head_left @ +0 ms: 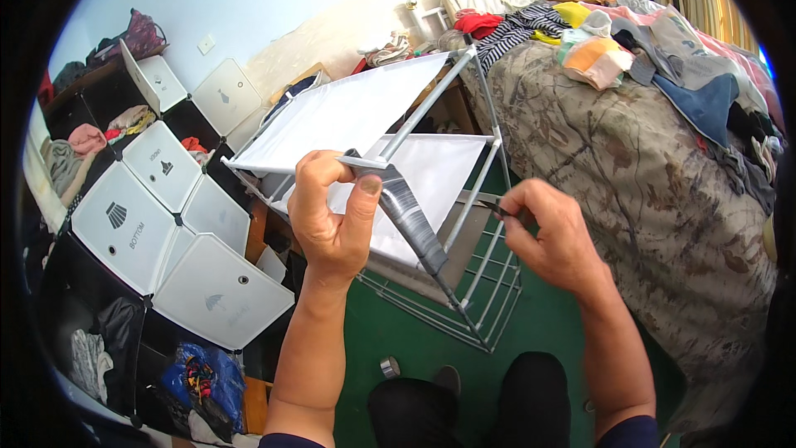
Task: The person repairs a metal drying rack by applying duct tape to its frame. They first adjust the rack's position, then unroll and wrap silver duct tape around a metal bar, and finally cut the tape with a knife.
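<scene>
Grey tape strip (408,214) sits at the near corner of the metal rack (414,120), running from the top rod down the near post; I can't tell how much of it is stuck down. My left grip (330,220) is pinched together, thumb and forefinger clamped on the strip's upper end by the rod's tip. My right grip (543,236) is closed on a slim dark tool (494,206), possibly scissors, mostly hidden by the fingers; it stands beside the rack's far-side upright, apart from the strip. Handling, my estimate: strip very light, limp across its width, shiny outside, probably tacky underneath, so likely to fold onto itself or cling to a fingertip. Best hold is a flat pinch at the upper edge, with little skin on the underside, keeping it taut so creases don't set. Rack looks light, thin-tubed, stiff along each rod but liable to rock if tugged; I'd brace at the corner joint rather than on the white fabric panel (352,108), which looks soft and would give. A tape roll (390,367) rests on the green floor (369,328) near the knees; probably easy to lift by its rim.
</scene>
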A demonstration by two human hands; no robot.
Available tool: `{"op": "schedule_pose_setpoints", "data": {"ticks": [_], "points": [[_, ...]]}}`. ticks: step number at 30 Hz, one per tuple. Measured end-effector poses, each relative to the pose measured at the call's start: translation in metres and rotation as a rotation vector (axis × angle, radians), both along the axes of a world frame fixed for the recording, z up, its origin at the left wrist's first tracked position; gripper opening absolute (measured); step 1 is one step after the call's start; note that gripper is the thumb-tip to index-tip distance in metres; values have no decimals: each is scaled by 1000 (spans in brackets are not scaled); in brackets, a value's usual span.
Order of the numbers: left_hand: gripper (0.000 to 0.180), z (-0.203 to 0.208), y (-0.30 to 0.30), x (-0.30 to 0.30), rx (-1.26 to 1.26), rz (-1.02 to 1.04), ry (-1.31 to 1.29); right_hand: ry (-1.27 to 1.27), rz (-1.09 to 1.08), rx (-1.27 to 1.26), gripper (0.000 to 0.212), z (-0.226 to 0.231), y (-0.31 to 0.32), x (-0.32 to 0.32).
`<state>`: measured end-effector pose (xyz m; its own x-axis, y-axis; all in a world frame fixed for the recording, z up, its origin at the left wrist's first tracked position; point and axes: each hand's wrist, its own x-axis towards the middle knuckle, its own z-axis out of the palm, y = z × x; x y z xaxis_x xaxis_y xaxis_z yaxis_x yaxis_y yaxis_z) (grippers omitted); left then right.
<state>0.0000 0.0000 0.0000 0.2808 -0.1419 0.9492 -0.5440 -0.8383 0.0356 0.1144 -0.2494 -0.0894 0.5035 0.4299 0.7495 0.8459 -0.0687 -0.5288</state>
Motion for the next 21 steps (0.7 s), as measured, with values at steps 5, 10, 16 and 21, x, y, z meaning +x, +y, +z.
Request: {"op": "schedule_pose_setpoints", "data": {"ticks": [5,10,16,21], "points": [[14,-1,0,-8,-34,-2,92,-516,-14,134,14,62,16,-11],[15,1,-4,-5,-69,1,39,-717,-92,91,14,80,27,-9],[16,0,-5,-8,-69,13,32,-778,-133,76,13,84,33,-8],[16,0,-7,-17,-108,11,142,-783,-129,98,13,82,39,-8]]}}
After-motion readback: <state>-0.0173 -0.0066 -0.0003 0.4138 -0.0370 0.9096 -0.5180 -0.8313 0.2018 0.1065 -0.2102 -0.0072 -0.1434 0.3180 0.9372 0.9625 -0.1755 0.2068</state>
